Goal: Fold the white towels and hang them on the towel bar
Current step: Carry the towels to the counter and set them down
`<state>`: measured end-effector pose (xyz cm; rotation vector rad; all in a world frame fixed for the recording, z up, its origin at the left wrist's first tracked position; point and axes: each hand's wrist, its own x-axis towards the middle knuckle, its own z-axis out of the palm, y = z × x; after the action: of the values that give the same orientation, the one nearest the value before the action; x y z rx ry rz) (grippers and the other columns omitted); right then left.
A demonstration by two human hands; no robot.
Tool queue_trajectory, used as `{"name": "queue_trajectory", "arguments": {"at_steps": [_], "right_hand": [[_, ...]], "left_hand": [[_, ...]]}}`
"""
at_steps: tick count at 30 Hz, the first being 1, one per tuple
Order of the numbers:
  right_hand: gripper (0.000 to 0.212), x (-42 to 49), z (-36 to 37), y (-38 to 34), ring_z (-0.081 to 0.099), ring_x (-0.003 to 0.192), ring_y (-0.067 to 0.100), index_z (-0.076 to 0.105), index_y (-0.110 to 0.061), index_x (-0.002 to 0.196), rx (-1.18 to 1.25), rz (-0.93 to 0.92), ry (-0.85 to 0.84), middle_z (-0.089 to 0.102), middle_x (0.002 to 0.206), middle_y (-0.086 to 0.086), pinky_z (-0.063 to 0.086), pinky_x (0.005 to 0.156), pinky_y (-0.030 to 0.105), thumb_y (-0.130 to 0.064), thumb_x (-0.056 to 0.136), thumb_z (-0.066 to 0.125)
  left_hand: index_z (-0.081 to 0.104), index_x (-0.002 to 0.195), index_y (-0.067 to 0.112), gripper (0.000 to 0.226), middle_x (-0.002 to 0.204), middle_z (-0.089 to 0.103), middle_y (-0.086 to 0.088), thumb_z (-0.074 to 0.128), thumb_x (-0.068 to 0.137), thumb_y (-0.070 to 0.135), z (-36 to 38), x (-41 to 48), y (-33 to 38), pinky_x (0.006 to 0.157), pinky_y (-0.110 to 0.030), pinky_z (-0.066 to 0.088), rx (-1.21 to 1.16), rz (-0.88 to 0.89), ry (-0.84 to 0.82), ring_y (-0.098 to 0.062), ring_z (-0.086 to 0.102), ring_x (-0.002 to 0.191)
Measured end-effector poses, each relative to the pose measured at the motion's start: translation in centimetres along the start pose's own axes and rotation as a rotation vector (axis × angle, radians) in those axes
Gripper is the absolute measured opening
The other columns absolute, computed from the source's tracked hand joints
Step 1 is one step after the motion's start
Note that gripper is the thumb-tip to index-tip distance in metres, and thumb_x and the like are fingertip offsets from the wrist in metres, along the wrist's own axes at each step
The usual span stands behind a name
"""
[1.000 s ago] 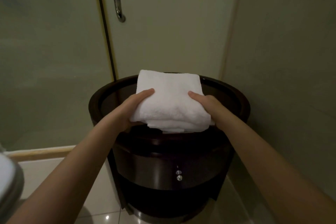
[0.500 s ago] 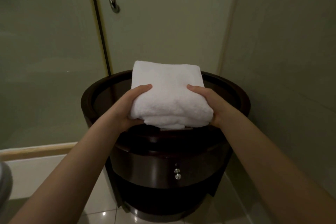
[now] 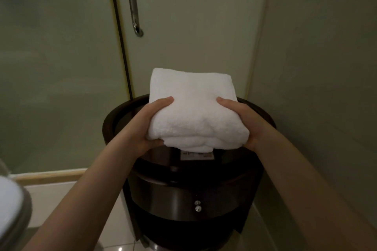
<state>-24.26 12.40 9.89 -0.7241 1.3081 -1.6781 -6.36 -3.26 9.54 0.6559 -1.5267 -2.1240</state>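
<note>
While the left hand (image 3: 150, 128) and right hand (image 3: 245, 122) grip the white towel (image 3: 193, 108) at its sides, a card (image 3: 196, 156) lies in the rimmed dark stand (image 3: 173, 195) beneath.

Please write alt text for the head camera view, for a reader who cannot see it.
A left hand and a right hand hold a folded white towel by its sides, thumbs on top, over a round dark stand. Behind it is a frosted glass door with a vertical metal handle.
</note>
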Motion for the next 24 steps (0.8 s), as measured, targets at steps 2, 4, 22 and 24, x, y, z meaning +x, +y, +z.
{"name": "queue_trajectory", "arguments": {"at_steps": [2, 4, 22, 24], "right_hand": [[0.055, -0.5, 0.4, -1.5, 0.071, 0.093, 0.025, 0.066, -0.018, 0.117, 0.000, 0.015, 0.002, 0.073, 0.107, 0.008, 0.057, 0.065, 0.031, -0.044, 0.069, 0.072], [0.057, -1.1, 1.0, -3.4, 0.070, 0.095, 0.025, 0.065, -0.018, 0.118, 0.005, 0.023, 0.005, 0.072, 0.108, 0.008, 0.057, 0.066, 0.032, -0.047, 0.069, 0.071], [0.063, -11.8, 11.8, -37.8, 0.071, 0.092, 0.026, 0.060, -0.017, 0.122, -0.034, 0.016, 0.003, 0.073, 0.106, 0.008, 0.057, 0.062, 0.033, -0.048, 0.068, 0.070], [0.062, -13.0, 12.9, -42.0, 0.070, 0.095, 0.026, 0.062, -0.016, 0.121, -0.050, -0.001, -0.001, 0.072, 0.107, 0.008, 0.057, 0.066, 0.033, -0.048, 0.068, 0.069]], "left_hand": [[0.069, 0.111, 0.026, 0.066, 0.102, 0.073, -0.001, 0.084, 0.051, 0.050, 0.6, -0.7, 1.6, 0.060, -0.035, 0.054, -0.007, -0.012, 0.020, -0.021, 0.072, 0.087], [0.070, 0.110, 0.026, 0.068, 0.102, 0.074, -0.001, 0.085, 0.049, 0.050, 1.3, -1.5, 3.4, 0.059, -0.035, 0.054, -0.021, -0.021, 0.032, -0.022, 0.072, 0.086], [0.069, 0.103, 0.020, 0.050, 0.087, 0.074, -0.006, 0.075, 0.061, 0.047, 15.1, -14.8, 36.2, 0.050, -0.029, 0.053, 0.011, 0.021, 0.015, -0.022, 0.071, 0.069], [0.070, 0.099, 0.021, 0.046, 0.086, 0.074, -0.005, 0.074, 0.062, 0.048, 16.7, -16.1, 40.0, 0.051, -0.029, 0.054, 0.022, 0.045, 0.013, -0.021, 0.071, 0.069]]}}
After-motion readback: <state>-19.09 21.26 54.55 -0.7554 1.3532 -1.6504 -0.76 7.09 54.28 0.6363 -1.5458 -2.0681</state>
